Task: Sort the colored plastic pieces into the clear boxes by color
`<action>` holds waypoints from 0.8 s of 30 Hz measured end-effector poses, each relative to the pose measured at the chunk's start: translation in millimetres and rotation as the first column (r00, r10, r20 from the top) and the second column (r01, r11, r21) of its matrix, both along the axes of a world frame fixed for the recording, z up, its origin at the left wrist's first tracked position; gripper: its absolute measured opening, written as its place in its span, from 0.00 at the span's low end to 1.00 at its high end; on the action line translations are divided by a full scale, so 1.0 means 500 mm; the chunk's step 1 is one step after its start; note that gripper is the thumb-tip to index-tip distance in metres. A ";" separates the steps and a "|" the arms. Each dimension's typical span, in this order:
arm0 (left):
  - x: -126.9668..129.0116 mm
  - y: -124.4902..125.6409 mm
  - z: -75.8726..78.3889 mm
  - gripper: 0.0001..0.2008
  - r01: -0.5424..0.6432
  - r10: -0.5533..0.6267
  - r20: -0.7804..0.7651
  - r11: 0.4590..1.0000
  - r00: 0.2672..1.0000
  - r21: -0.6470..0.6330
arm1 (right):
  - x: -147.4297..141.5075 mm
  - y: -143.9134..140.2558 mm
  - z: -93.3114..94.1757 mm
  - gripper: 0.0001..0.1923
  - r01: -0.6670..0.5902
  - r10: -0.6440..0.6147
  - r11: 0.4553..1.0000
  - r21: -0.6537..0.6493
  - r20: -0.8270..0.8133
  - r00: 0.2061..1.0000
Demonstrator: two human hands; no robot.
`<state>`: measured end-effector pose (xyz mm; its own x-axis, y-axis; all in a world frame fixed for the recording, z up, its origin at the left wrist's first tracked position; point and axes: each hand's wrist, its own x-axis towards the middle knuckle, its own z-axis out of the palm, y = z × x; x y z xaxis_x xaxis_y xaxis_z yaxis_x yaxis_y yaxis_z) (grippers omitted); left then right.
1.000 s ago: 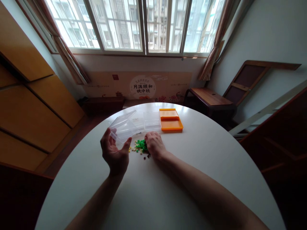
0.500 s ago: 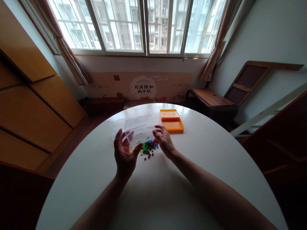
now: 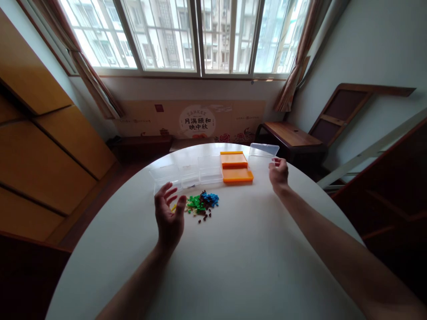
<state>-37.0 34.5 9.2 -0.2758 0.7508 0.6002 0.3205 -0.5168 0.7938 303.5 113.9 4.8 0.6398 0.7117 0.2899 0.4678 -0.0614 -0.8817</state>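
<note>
clear box set out to the right, beads heaped by the left hand

the right hand (image 3: 279, 171) is stretched out to the far right of the white round table (image 3: 233, 258), fingers curled at the near edge of a clear plastic box (image 3: 263, 152) that sits just right of the orange tray (image 3: 235, 166); whether it pinches the box or only touches it, i cannot tell. the left hand (image 3: 169, 214) is raised a little over the table, palm up, fingers spread and grasping nothing. just to its right lies a small heap of beads (image 3: 201, 203), green in the middle, blue toward the right, a few dark and yellow ones strewn around. beyond the heap stands a row of clear boxes (image 3: 187, 174), side by side, reaching up to the orange tray.
</note>
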 end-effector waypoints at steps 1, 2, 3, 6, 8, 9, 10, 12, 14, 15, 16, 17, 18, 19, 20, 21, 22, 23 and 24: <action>-0.002 0.003 -0.002 0.24 -0.042 0.042 -0.001 0.999 0.999 0.000 | 0.029 0.007 -0.005 0.17 0.069 -0.068 0.996 -0.054 0.012 0.998; -0.005 0.007 -0.004 0.23 -0.078 0.078 -0.007 0.997 0.997 -0.001 | 0.051 0.011 -0.010 0.16 0.110 -0.107 0.989 -0.100 0.033 0.994; -0.008 0.010 -0.006 0.23 -0.110 0.110 -0.019 0.994 0.994 -0.004 | 0.067 0.014 -0.015 0.15 0.131 -0.125 0.981 -0.141 0.053 0.991; -0.021 0.019 -0.007 0.23 -0.192 0.189 -0.101 0.981 0.977 -0.018 | 0.085 0.021 -0.031 0.12 0.109 -0.081 0.970 -0.219 0.132 0.988; -0.034 0.025 -0.002 0.24 -0.248 0.241 -0.205 0.969 0.949 -0.013 | 0.084 0.025 -0.041 0.12 0.083 -0.038 0.966 -0.244 0.184 0.982; -0.043 0.028 0.002 0.25 -0.273 0.261 -0.267 0.962 0.928 -0.006 | 0.082 0.026 -0.046 0.14 0.074 -0.023 0.965 -0.251 0.202 0.979; -0.053 0.031 0.006 0.27 -0.291 0.276 -0.333 0.957 0.902 0.005 | 0.080 0.027 -0.050 0.16 0.073 -0.016 0.965 -0.251 0.222 0.975; -0.072 0.038 0.012 0.31 -0.306 0.276 -0.449 0.952 0.850 0.005 | 0.076 0.024 -0.055 0.22 0.105 -0.038 0.971 -0.213 0.294 0.955; -0.089 0.046 0.010 0.33 -0.299 0.230 -0.555 0.954 0.799 -0.035 | 0.072 0.019 -0.058 0.25 0.117 -0.048 0.984 -0.137 0.424 0.904; -0.095 0.049 0.006 0.34 -0.292 0.193 -0.606 0.954 0.771 -0.068 | 0.070 0.016 -0.059 0.23 0.091 -0.030 0.991 -0.100 0.498 0.867; -0.099 0.053 0.001 0.34 -0.289 0.154 -0.652 0.952 0.742 -0.104 | 0.069 0.015 -0.059 0.21 0.044 0.006 0.996 -0.077 0.563 0.826; -0.102 0.056 -0.005 0.34 -0.292 0.119 -0.688 0.946 0.715 -0.140 | 0.069 0.015 -0.060 0.20 -0.014 0.056 0.997 -0.073 0.608 0.792; -0.104 0.059 -0.012 0.34 -0.302 0.090 -0.716 0.937 0.692 -0.174 | 0.069 0.016 -0.060 0.22 -0.069 0.107 0.994 -0.084 0.633 0.767; -0.105 0.062 -0.018 0.34 -0.316 0.069 -0.736 0.927 0.673 -0.202 | 0.070 0.018 -0.061 0.24 -0.110 0.151 0.989 -0.104 0.641 0.753; -0.106 0.064 -0.024 0.34 -0.331 0.054 -0.751 0.917 0.658 -0.224 | 0.072 0.022 -0.062 0.27 -0.136 0.187 0.982 -0.129 0.637 0.748; -0.106 0.065 -0.028 0.34 -0.345 0.041 -0.765 0.907 0.643 -0.241 | 0.074 0.027 -0.064 0.30 -0.156 0.222 0.975 -0.160 0.626 0.748; -0.107 0.066 -0.031 0.33 -0.355 0.030 -0.778 0.900 0.628 -0.252 | 0.078 0.032 -0.065 0.31 -0.177 0.261 0.965 -0.195 0.613 0.746; -0.107 0.067 -0.033 0.33 -0.362 0.021 -0.790 0.896 0.613 -0.257 | 0.082 0.037 -0.067 0.32 -0.204 0.303 0.952 -0.228 0.600 0.741; -0.108 0.068 -0.034 0.34 -0.366 0.014 -0.801 0.894 0.599 -0.258 | 0.086 0.041 -0.068 0.31 -0.233 0.345 0.937 -0.259 0.587 0.733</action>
<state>-90.9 68.3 -7.7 -0.0124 0.9360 0.3518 0.9466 -0.1024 0.3057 346.5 134.5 -29.3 0.1176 0.9030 0.4133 0.9209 0.0566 -0.3857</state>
